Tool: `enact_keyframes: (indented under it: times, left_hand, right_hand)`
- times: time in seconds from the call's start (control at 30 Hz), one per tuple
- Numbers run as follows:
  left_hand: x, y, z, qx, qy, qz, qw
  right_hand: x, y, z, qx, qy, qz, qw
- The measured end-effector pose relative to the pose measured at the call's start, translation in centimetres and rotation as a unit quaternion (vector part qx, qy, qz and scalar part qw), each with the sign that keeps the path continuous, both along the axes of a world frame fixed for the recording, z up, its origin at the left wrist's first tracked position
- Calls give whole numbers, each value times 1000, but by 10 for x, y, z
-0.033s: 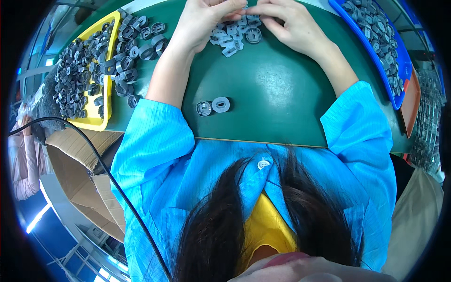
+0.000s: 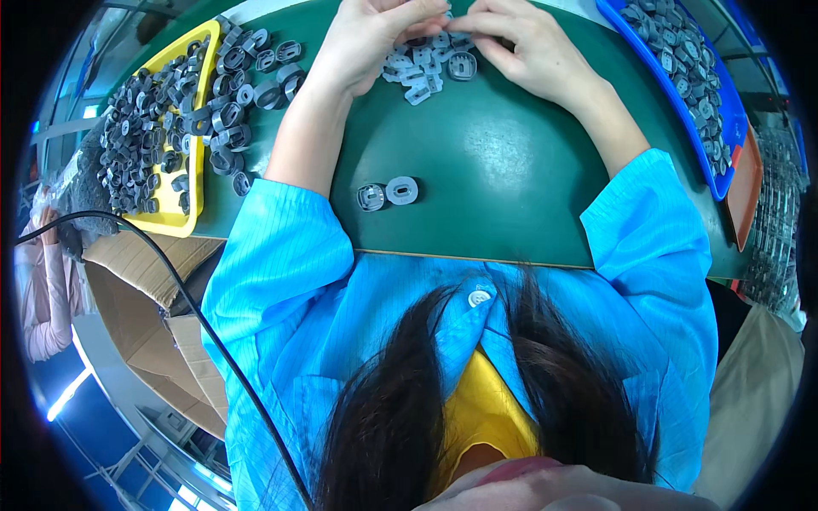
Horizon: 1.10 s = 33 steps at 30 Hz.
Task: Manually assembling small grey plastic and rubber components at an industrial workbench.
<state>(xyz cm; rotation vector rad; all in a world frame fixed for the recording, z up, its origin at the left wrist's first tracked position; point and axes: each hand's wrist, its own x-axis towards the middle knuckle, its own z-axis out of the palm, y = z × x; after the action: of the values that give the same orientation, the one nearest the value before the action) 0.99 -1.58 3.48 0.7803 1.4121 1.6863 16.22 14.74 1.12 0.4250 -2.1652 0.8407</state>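
Note:
My left hand [image 2: 371,38] and my right hand [image 2: 524,51] meet at the far edge of the green table mat [image 2: 503,179], fingertips pinched together over a pile of small grey plastic parts [image 2: 422,68]. They seem to pinch one small grey part between them, though the fingers mostly hide it. Nearer to me on the mat lie two separate pieces side by side: a grey clip-like part [image 2: 371,197] and a grey oval ring [image 2: 401,190].
A yellow tray [image 2: 194,220] heaped with several dark grey rings sits at the left, with more spilled beside it [image 2: 256,81]. A blue tray [image 2: 677,98] of grey parts stands at the right. A cardboard box [image 2: 136,289], a black cable [image 2: 200,319] and another person's sleeve [image 2: 47,294] are at lower left.

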Motion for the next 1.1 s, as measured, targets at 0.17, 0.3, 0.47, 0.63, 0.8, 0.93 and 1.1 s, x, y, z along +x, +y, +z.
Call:
enact_keyframes:
  times: [0.17,0.3,0.47,0.63,0.8,0.93,1.1]
  left_hand:
    - [0,-5,3,28,-110,-16,993]
    - [-1,-1,-1,3,-13,-19,1000]
    - [7,-1,-6,0,107,20,994]
    - [31,9,-7,17,198,77,977]
    - [48,12,2,-12,337,128,933]
    - [43,7,-5,18,445,154,882]
    - [40,5,-12,38,487,150,860]
  right_hand:
    - [6,-15,17,70,-192,-41,978]
    - [10,-8,12,73,-229,-107,965]
    - [11,-9,16,-35,-251,-136,958]
    - [19,7,32,-494,-243,-41,834]
    - [13,-11,26,-511,-239,-71,823]
    - [12,-15,22,-459,-230,-57,856]
    - [16,-21,37,-248,-242,-181,920]
